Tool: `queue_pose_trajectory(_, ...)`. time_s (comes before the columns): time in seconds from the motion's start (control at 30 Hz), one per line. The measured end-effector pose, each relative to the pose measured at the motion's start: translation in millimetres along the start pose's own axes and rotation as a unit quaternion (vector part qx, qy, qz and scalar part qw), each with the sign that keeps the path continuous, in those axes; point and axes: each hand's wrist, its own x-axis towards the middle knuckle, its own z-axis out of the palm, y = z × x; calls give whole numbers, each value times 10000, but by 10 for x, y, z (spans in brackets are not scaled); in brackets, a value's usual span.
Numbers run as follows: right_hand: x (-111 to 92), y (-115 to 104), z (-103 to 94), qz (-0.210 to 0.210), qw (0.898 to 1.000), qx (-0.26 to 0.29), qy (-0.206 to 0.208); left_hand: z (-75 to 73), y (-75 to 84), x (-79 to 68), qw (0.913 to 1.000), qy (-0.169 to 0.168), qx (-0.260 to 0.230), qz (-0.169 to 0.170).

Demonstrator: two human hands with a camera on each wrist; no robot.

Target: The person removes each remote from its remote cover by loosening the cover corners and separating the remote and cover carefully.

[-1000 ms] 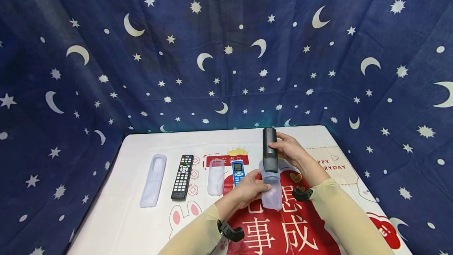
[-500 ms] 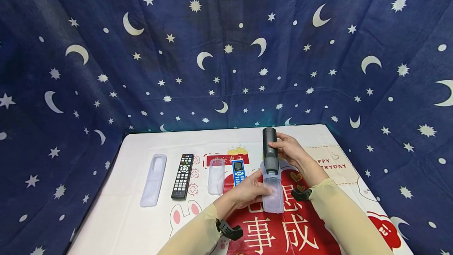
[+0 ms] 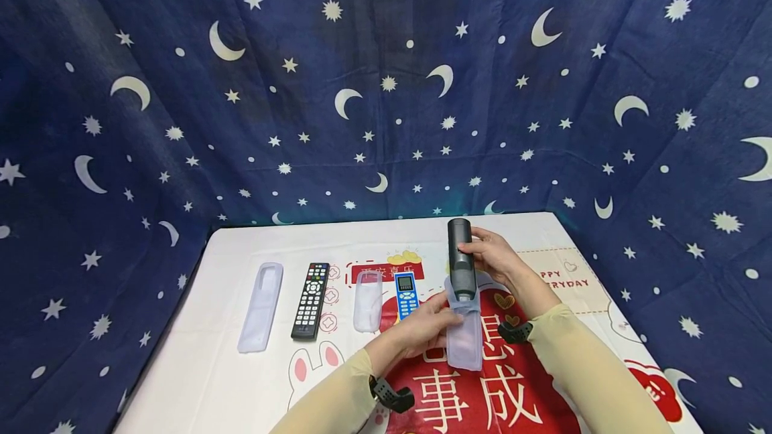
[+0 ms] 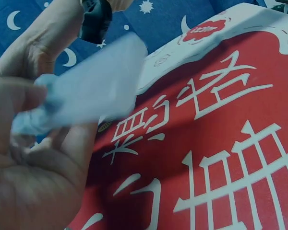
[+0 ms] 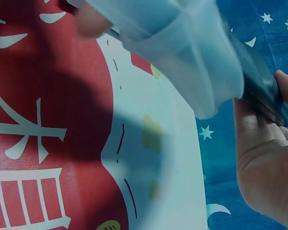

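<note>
My right hand (image 3: 493,252) grips a dark, round-backed remote control (image 3: 460,243) at its upper part, thumb on its face. The remote's lower end sits in the mouth of a translucent silicone cover (image 3: 464,350). My left hand (image 3: 422,328) pinches that cover near its rim, thumb on top. In the left wrist view the cover (image 4: 103,79) sticks out past the thumb, its far end hanging free over the cloth. The right wrist view shows the cover's mouth (image 5: 201,72) around the remote (image 5: 259,79), with fingers behind its other end.
To the left lie a long translucent cover (image 3: 261,310), a black remote with many buttons (image 3: 311,300), a shorter translucent cover (image 3: 368,303) and a small blue remote (image 3: 407,290), partly behind the left hand. A printed cloth (image 3: 193,360) covers the table; a starry curtain (image 3: 386,119) surrounds it.
The cover's lower end has moved down toward me. The remote has shifted slightly down with its end in the cover's mouth. Both hands keep their hold.
</note>
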Motion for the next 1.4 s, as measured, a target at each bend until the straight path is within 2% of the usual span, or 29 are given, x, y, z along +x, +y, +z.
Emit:
queue_pose_trajectory(0.13,-25,42,7,-55,9998,15,185,10,-54,-6,9986,512,-121,45)
queue_pose_trajectory(0.27,-71,121,44,59,9998,-52,197,23,-170,-63,9967,764,-269,1)
queue_pose_trajectory(0.47,-81,172,93,107,9997,-55,217,14,-246,-123,9967,712,-380,87)
queue_pose_trajectory(0.7,-54,91,48,34,9997,15,242,-20,-141,-124,9996,73,-267,81)
queue_pose_trajectory(0.8,-41,55,27,11,9998,42,214,-27,-99,-106,9998,-79,-198,26)
queue_pose_trajectory(0.9,-28,43,7,-22,9998,-89,163,-30,-93,-84,9999,-10,-134,12)
queue_pose_trajectory(1.1,-5,45,-16,-115,9971,-736,157,-41,-88,-51,9996,281,11,6)
queue_pose_trajectory(1.4,-8,30,-82,5,9968,-794,-132,-60,-78,-14,9977,660,183,-18)
